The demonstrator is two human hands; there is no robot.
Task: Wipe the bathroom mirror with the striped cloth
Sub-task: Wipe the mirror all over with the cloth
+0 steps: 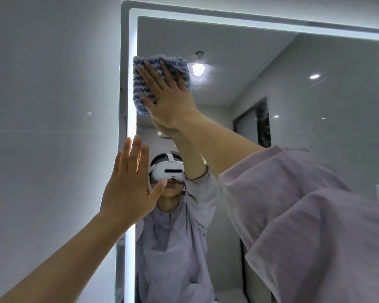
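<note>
The bathroom mirror (293, 106) fills the right of the view, with a lit strip along its left and top edges. A blue and white striped cloth (143, 84) is pressed flat against the glass near the mirror's top left corner. My right hand (169, 95) lies spread on the cloth and holds it to the glass. My left hand (130, 180) is lower, fingers straight and together, palm flat at the mirror's lit left edge, holding nothing.
A grey tiled wall (53, 127) runs left of the mirror. The glass reflects a person in a lilac top with a white headset, ceiling lights and a dark doorway. My lilac right sleeve (304, 215) covers the lower right.
</note>
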